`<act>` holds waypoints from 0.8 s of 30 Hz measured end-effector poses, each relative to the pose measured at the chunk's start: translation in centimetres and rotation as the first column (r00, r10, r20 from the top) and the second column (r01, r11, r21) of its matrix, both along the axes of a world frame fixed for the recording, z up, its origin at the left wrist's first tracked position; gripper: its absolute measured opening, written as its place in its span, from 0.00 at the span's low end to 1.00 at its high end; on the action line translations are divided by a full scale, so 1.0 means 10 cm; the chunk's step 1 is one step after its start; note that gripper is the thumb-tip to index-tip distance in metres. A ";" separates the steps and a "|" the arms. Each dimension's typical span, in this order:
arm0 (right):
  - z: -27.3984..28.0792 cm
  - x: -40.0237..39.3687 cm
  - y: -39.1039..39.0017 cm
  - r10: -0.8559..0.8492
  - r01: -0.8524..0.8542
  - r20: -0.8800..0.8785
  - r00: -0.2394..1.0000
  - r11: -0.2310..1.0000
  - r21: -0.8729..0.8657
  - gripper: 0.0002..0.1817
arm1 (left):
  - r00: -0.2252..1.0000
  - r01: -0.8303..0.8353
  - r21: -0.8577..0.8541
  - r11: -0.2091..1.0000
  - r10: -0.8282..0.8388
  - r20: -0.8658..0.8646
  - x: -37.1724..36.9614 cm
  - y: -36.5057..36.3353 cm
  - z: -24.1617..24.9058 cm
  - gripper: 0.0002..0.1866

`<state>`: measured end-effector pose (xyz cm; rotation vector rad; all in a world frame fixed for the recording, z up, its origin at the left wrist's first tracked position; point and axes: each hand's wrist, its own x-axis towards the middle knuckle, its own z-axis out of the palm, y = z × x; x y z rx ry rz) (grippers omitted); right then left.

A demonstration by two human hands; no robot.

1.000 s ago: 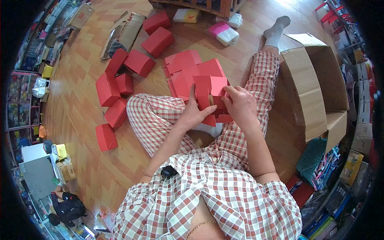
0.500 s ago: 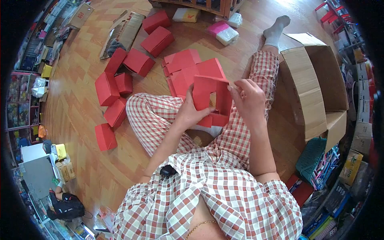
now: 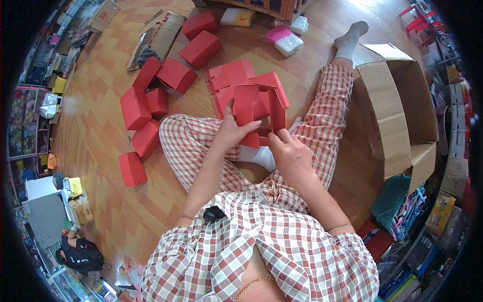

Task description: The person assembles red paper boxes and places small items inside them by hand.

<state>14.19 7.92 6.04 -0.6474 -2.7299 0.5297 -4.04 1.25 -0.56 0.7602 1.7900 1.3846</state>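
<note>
A partly folded red cardboard box (image 3: 245,103) is held up over my lap, its open frame showing flaps inside. My left hand (image 3: 234,130) grips its left panel, thumb across the lower part and fingers behind. With fingertips pinched, my right hand (image 3: 290,153) holds the lower end of the box's right panel. Behind the box, flat red cardboard blanks (image 3: 231,73) lie stacked on the floor. To the left sit several folded red boxes (image 3: 135,108), in a loose curved row.
A large open brown carton (image 3: 385,116) stands right of my outstretched leg. Below it is a green basket (image 3: 390,199) of pens. Plastic-wrapped packs (image 3: 284,41) lie ahead near a wooden piece of furniture (image 3: 274,9). A flattened brown carton (image 3: 161,40) rests at upper left.
The red box has shifted slightly left and up and turned. My right hand has come down from its upper right edge to the lower end of the right panel.
</note>
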 end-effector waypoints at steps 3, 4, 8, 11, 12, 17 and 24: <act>-0.03 0.06 -0.04 0.033 -0.035 -0.059 0.998 0.999 -0.039 0.12 | 0.978 0.012 0.032 0.999 -0.018 0.207 -0.09 -0.02 -0.03 0.49; -0.06 0.08 -0.04 0.032 -0.037 -0.077 0.996 0.998 -0.058 0.10 | 0.978 0.013 0.032 0.999 -0.019 0.208 -0.11 -0.02 -0.08 0.49; -0.07 0.11 -0.01 0.154 -0.165 -0.178 0.972 0.985 -0.049 0.12 | 0.985 -0.020 -0.020 1.000 0.023 0.173 -0.18 -0.02 -0.28 0.49; -0.05 0.12 -0.02 0.212 -0.222 -0.142 0.967 0.973 -0.060 0.13 | 0.999 -0.024 -0.072 0.997 0.022 -0.027 -0.13 -0.02 -0.20 0.51; -0.02 0.11 -0.03 0.183 -0.200 -0.148 0.972 0.973 -0.111 0.14 | 0.995 -0.048 -0.073 0.996 0.041 -0.088 -0.11 -0.02 -0.16 0.54; 0.02 0.14 0.07 0.102 -0.176 -0.267 0.958 0.947 -0.269 0.18 | 0.951 -0.076 -0.252 0.965 -0.006 -0.309 0.00 -0.03 0.01 0.60; 0.21 0.09 0.45 -0.236 0.113 -0.478 0.846 0.956 -0.271 0.27 | 0.962 0.020 -0.304 0.953 -0.101 -0.254 0.23 -0.01 0.11 0.55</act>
